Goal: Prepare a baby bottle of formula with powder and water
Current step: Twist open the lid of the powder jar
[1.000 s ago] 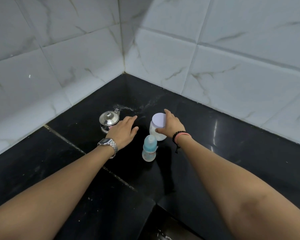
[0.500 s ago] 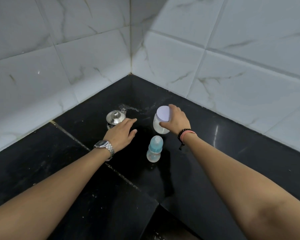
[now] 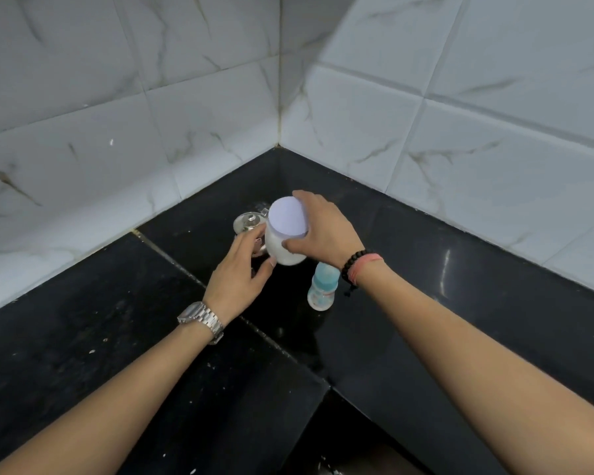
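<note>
A white powder jar [image 3: 282,246] with a pale lilac lid [image 3: 287,215] is lifted off the black counter and tilted toward me. My right hand [image 3: 323,231] grips it around the lid and shoulder. My left hand [image 3: 242,272] touches the jar's lower left side with fingers spread. The small baby bottle [image 3: 322,286] with a light blue cap stands upright on the counter just below my right wrist. A small steel kettle [image 3: 248,222] with a knobbed lid sits behind the jar, partly hidden by it and by my left fingers.
The black stone counter [image 3: 460,269] runs into a corner of white marble-look wall tiles [image 3: 278,97]. A tile joint crosses the counter at left. A dark recessed drop [image 3: 323,440] opens at the counter's near edge, bottom centre.
My right hand has lifted the jar off the counter and carried it left, over the kettle. My left hand has come up from beside the kettle to touch the jar's side.
</note>
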